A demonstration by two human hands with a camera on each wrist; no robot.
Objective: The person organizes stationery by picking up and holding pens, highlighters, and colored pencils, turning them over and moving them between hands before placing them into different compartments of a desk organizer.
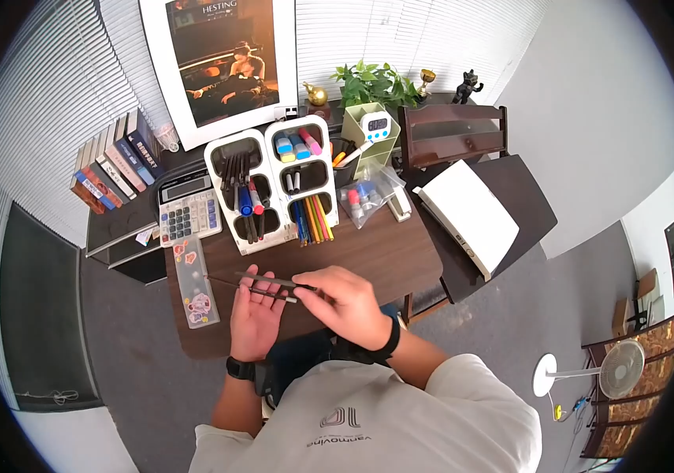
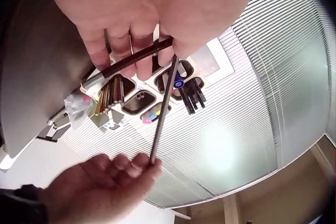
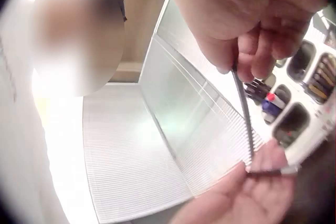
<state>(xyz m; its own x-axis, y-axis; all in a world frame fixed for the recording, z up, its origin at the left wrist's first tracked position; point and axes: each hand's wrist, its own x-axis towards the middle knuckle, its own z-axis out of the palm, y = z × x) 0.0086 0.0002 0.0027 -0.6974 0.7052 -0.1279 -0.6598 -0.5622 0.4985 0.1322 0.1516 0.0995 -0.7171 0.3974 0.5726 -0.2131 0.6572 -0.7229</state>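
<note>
In the head view, my left hand (image 1: 255, 323) is palm up over the near part of the desk. Its thumb keeps a dark reddish-brown pencil (image 2: 137, 56) with a silvery-white end against the fingers. My right hand (image 1: 350, 306) faces it from the right, thumb and fingertips pinching one end of a thin dark grey pencil (image 2: 165, 106). The grey pencil's other end reaches the left thumb and fingers, crossing near the brown one. A translucent pencil case (image 1: 197, 296) with stickers lies left of the hands.
Beyond the hands stands a white organizer (image 1: 278, 240) with pens, markers and coloured pencils. A calculator (image 1: 189, 214) is at its left; a clear bag (image 1: 368, 197) of small bottles and a stapler (image 1: 400, 205) are at its right. A white box (image 1: 471, 217) rests on the chair side.
</note>
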